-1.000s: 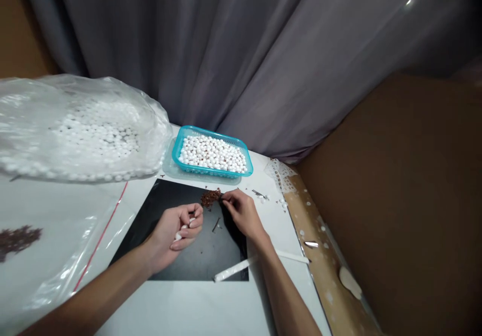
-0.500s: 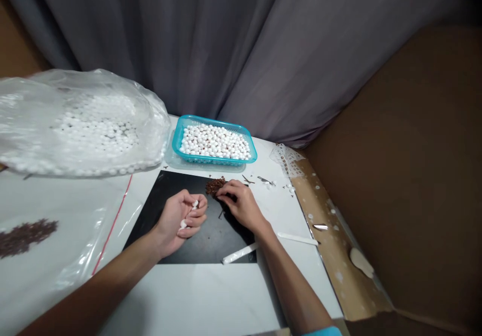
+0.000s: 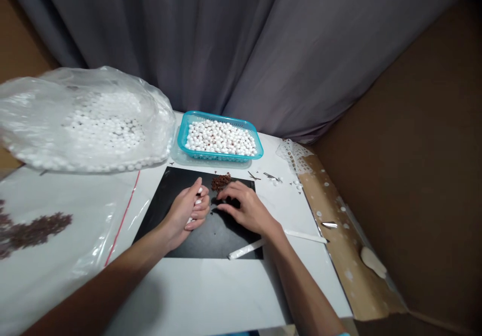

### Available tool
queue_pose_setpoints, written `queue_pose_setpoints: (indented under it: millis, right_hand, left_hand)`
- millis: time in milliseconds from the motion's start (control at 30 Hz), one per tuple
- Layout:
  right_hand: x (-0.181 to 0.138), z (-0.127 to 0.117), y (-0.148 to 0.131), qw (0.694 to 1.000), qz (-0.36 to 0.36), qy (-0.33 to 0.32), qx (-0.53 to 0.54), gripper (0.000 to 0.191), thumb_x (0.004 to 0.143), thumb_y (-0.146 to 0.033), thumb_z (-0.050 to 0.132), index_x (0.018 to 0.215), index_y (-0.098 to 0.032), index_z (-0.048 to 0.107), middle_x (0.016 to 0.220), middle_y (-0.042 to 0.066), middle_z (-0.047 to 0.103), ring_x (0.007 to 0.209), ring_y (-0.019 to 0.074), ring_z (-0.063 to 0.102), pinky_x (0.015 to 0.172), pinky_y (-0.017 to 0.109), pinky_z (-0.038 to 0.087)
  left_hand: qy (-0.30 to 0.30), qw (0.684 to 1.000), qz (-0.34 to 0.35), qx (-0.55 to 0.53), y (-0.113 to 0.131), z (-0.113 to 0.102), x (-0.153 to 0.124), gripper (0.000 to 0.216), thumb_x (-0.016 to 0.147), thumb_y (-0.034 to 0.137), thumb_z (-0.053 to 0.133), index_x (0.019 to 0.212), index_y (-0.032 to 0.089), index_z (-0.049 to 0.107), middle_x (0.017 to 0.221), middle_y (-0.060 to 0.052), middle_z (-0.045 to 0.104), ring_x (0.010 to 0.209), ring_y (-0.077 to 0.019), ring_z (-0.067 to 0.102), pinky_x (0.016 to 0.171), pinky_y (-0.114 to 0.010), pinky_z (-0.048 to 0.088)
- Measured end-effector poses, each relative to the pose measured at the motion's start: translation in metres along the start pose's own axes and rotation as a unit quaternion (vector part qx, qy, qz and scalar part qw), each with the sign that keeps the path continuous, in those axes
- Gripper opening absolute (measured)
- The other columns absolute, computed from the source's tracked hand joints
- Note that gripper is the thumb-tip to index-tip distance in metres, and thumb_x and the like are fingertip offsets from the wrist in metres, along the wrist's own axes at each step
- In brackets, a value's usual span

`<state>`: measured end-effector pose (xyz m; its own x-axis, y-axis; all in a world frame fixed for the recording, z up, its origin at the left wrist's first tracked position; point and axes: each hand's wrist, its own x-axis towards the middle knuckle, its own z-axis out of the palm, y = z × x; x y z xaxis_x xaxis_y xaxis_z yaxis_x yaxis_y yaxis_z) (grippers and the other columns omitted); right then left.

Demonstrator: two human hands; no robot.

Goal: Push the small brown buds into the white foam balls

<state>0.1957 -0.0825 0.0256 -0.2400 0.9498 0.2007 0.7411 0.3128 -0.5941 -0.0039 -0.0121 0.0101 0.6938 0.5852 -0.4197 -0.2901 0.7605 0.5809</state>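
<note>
Curled fingers of my left hand [image 3: 184, 210] are wrapped round several small white balls [image 3: 199, 202], which show between palm and fingertips. Its thumb points up. Just to the right, my right hand [image 3: 246, 205] hovers low over the black mat [image 3: 188, 245], thumb and forefinger apart with a gap between them. A heap of small brown bits [image 3: 221, 181] lies on the mat's far edge, right beyond the right fingertips. A few dark specks lie on the mat near those fingertips.
Behind the mat stands a blue basket [image 3: 222, 157] full of white balls. A large clear bag [image 3: 86, 125] of white balls sits at left, above a flat zip bag [image 3: 86, 235] holding brown bits. White sticks [image 3: 246, 249], a metal tip [image 3: 329, 225] and dark twigs [image 3: 254, 176] lie at right.
My right hand has drawn back from the brown heap, and its thumb and forefinger have parted. My left hand has turned and its thumb has lifted. The whole view has shifted slightly.
</note>
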Motion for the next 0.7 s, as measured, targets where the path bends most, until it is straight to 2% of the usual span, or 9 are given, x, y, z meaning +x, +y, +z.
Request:
queue_pose_setpoints:
  millis: [100,167,267,367,533,700]
  right_hand:
    - [-0.002,0.007,-0.008,0.999,-0.017,-0.029,-0.006,0.013,0.100,-0.033,0.072,0.107,-0.022,0.071,0.104,0.007,0.071,0.099,0.0233,0.062,0.092,0.037,0.048]
    - [-0.002,0.014,-0.010,0.999,-0.024,-0.040,-0.027,0.008,0.102,-0.029,0.070,0.103,-0.021,0.071,0.101,0.006,0.071,0.097,0.0226,0.062,0.091,0.036,0.046]
    - [-0.002,0.021,-0.010,0.997,-0.021,-0.047,-0.053,0.009,0.104,-0.017,0.063,0.097,-0.019,0.069,0.096,0.006,0.070,0.091,0.0209,0.060,0.087,0.034,0.046]
    - [-0.003,0.019,-0.010,0.998,-0.007,-0.048,-0.046,0.013,0.103,-0.011,0.060,0.096,-0.019,0.068,0.095,0.006,0.069,0.090,0.0203,0.060,0.083,0.032,0.046]
    - [-0.006,0.006,-0.014,0.997,0.025,0.019,0.077,0.010,0.103,-0.015,0.063,0.098,-0.020,0.070,0.096,0.005,0.072,0.091,0.0190,0.065,0.083,0.030,0.049]
    - [-0.007,0.002,-0.018,0.967,0.063,0.106,0.223,0.009,0.101,-0.024,0.069,0.095,-0.020,0.075,0.095,0.004,0.076,0.086,0.0178,0.070,0.081,0.030,0.054]
  left_hand:
    - [-0.033,0.997,-0.028,-0.056,0.004,-0.005,0.002,0.033,0.098,0.048,0.059,0.084,0.024,0.041,0.063,0.009,0.027,0.043,-0.0068,0.012,0.029,-0.013,0.014]
    - [-0.042,0.997,-0.028,-0.066,0.007,-0.007,0.002,0.027,0.097,0.042,0.057,0.085,0.024,0.040,0.064,0.008,0.028,0.043,-0.0072,0.015,0.029,-0.013,0.016]
    - [-0.041,0.998,-0.020,-0.050,0.008,-0.006,0.002,0.024,0.094,0.037,0.059,0.086,0.024,0.041,0.065,0.008,0.029,0.042,-0.0072,0.017,0.029,-0.013,0.017]
    - [-0.032,0.999,-0.004,-0.009,0.008,-0.004,0.001,0.026,0.096,0.042,0.062,0.089,0.024,0.044,0.065,0.009,0.028,0.042,-0.0065,0.016,0.029,-0.013,0.016]
    - [-0.033,0.996,0.025,0.073,0.003,0.004,-0.003,0.045,0.094,0.059,0.066,0.082,0.022,0.045,0.063,0.009,0.028,0.044,-0.0054,0.016,0.029,-0.012,0.014]
    - [-0.039,0.992,-0.039,0.114,-0.002,0.013,-0.006,0.054,0.093,0.068,0.061,0.074,0.023,0.040,0.059,0.009,0.026,0.042,-0.0057,0.017,0.029,-0.013,0.013]
